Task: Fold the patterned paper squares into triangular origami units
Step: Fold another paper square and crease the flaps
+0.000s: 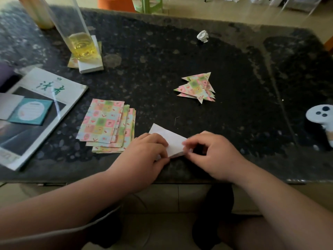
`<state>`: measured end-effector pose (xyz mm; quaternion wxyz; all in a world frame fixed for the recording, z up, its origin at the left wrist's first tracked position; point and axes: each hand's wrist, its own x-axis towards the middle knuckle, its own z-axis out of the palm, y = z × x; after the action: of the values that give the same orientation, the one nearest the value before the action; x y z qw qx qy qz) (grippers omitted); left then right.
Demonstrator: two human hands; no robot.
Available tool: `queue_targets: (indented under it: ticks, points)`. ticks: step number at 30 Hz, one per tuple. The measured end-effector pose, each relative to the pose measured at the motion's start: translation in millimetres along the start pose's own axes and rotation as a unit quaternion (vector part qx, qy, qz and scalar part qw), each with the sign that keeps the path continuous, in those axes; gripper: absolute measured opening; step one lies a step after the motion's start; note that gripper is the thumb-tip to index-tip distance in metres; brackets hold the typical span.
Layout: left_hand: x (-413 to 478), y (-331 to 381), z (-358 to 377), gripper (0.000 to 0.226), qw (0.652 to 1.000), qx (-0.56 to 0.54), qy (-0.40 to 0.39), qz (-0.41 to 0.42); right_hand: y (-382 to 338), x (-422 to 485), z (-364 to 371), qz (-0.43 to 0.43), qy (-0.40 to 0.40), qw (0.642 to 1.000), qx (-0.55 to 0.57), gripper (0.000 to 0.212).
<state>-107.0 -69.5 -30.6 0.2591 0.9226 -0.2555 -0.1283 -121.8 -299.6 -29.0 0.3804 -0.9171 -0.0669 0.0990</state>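
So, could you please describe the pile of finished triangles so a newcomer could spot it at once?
On the dark speckled table, look past the right hand, towards the middle. The pile of folded triangular units lies there alone; it shares its pastel checks with the flat stack of unfolded sheets to its left, but shows pointed corners.

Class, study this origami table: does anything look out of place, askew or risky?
A crumpled white paper scrap lies alone at the far side of the table. The stack of patterned squares is fanned unevenly. A tall glass of yellow liquid stands on a white block over some patterned paper.
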Motion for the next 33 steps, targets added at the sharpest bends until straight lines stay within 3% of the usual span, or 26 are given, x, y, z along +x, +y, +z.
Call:
queue_targets:
  ticks: [5,14,17,20,24,33]
  points:
    - [7,-2,0,0.008,0.998,-0.044,0.026,-0.029,-6,8,0,0.102,0.028,0.990,0.093,0.031]
    - [15,6,-8,0.004,0.995,-0.046,0.032,-0.080,-13,15,12,0.143,0.089,0.981,0.100,0.026]
    - [12,11,-11,0.033,0.998,-0.024,0.013,-0.061,-15,17,15,0.141,0.090,0.981,0.096,0.024]
    - [0,19,-4,0.057,0.996,0.082,-0.039,0.000,-18,20,19,0.124,0.089,0.984,0.090,0.020]
    - [-22,35,14,0.087,0.971,0.222,-0.090,0.021,-16,26,23,0.118,0.096,0.986,0.063,0.016]
    - [-24,45,24,0.096,0.966,0.232,-0.107,0.034,-20,34,28,0.147,0.112,0.982,0.039,0.010]
